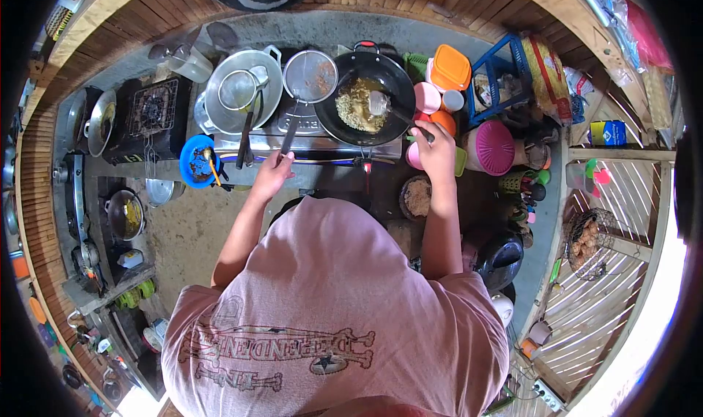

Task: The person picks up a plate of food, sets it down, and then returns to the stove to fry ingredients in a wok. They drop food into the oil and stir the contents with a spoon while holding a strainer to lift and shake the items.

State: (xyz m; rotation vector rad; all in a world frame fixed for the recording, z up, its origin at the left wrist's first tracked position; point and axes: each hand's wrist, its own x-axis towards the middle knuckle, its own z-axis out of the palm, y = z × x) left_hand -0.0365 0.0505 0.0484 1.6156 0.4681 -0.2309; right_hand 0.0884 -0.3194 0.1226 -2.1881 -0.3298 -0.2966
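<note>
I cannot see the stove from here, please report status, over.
Left hand on strainer, brown bits inside. Right hand holds spatula in wok. Strainer close beside wok, nothing seen blocking between them.

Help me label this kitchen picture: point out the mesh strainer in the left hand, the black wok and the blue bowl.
Mesh strainer (306, 78): head view, on the mesh.
Black wok (394, 80): head view, on the bare inner wall.
Blue bowl (184, 162): head view, on the left rim.
</note>
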